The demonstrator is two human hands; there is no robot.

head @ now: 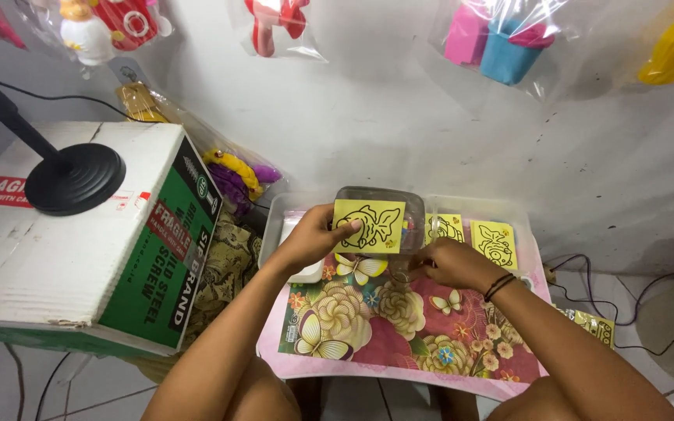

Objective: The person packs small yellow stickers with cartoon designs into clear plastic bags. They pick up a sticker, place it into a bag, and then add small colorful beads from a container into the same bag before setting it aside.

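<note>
My left hand (315, 236) holds up a yellow card (370, 225) with a black outline drawing of a fish. It is raised in front of a clear plastic box (380, 198). My right hand (450, 263) rests low on the floral tray (384, 343), fingers closed on something small near the card's lower edge; what it is stays hidden. A dark band circles the right wrist. Two more yellow outline cards (495, 242) stand at the tray's far side.
A large white and green cardboard box (87, 257) stands at the left with a black round stand base (74, 179) on top. Bagged toys (501, 35) hang on the white wall. Cables (626, 288) run along the floor at the right.
</note>
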